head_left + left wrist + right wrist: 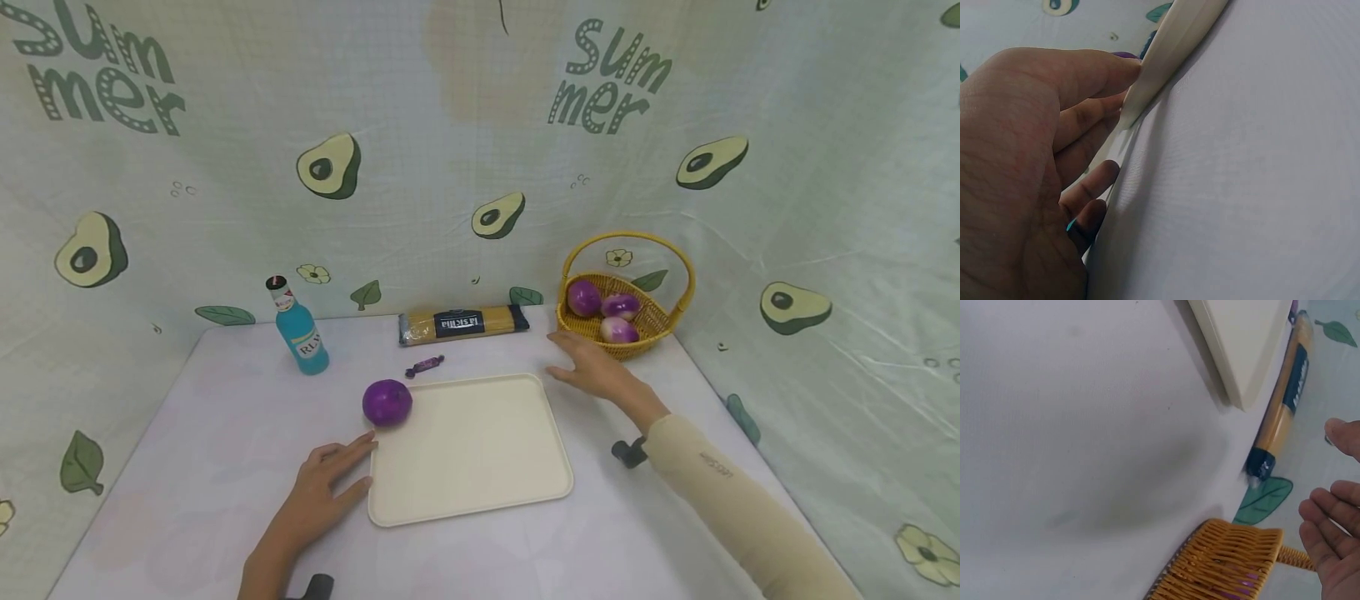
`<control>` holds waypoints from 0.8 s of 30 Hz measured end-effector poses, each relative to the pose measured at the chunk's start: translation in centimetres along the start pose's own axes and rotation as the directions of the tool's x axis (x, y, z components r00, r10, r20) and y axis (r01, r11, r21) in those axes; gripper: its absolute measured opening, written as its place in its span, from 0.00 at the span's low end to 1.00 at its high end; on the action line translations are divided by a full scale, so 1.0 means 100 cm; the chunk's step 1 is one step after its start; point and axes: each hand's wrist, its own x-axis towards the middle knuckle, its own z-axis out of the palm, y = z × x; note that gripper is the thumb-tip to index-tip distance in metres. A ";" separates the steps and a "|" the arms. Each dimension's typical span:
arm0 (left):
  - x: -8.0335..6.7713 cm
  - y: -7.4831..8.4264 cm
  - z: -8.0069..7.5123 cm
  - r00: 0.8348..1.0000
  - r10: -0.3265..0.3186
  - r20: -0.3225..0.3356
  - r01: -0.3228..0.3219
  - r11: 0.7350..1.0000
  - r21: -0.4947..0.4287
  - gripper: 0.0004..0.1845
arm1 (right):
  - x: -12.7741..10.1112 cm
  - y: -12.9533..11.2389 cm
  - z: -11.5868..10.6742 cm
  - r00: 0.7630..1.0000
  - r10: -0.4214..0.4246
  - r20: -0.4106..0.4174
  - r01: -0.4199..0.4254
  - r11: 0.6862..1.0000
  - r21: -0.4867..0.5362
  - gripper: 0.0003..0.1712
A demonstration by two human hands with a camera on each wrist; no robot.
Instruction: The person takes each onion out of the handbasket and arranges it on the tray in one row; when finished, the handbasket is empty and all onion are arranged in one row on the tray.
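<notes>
Currently left hand, fingers relaxed, rested against cream rectangular plastic tray; right hand, spread, extended toward yellow wicker basket. Next, seemingly: purple onion to be grasped.

The left hand lay flat, palm down, fingers extended and slightly spread. The right hand reached forward on an outstretched, sleeved forearm, palm down, fingers relaxed and straight. Neither hand gripped anything.
</notes>
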 end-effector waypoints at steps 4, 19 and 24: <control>0.000 0.000 0.001 1.000 -0.009 0.005 0.009 1.000 0.000 0.27 | -0.001 0.005 -0.002 1.000 -0.011 -0.003 0.011 1.000 -0.001 0.39; 0.001 0.002 0.000 1.000 -0.022 0.007 0.022 1.000 0.005 0.27 | -0.001 0.023 -0.011 0.999 -0.004 -0.040 0.004 1.000 0.009 0.38; 0.001 0.000 0.002 1.000 -0.014 0.005 0.014 1.000 0.005 0.27 | -0.002 0.029 -0.012 0.999 0.008 -0.044 -0.008 1.000 0.008 0.38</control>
